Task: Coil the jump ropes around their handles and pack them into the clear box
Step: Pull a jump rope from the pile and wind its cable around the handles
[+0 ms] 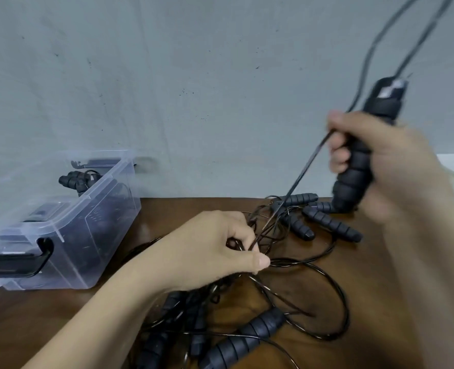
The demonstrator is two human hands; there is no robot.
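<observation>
While the right hand grips a black ribbed handle upright above the bench, fingers curled round the foam, the left hand pinches a thin black cord low over the tangle, thumb against curled fingers. The cord runs taut between the two hands. Spare handles lie at the back of the bench and near the front, cords looped among them. The clear box sits at left with one wound rope inside. Step judged: freeing one rope from the pile, coiling not yet begun. The next move calls for drawing the cord clear without dragging neighbours, then wrapping it round the handle.
</observation>
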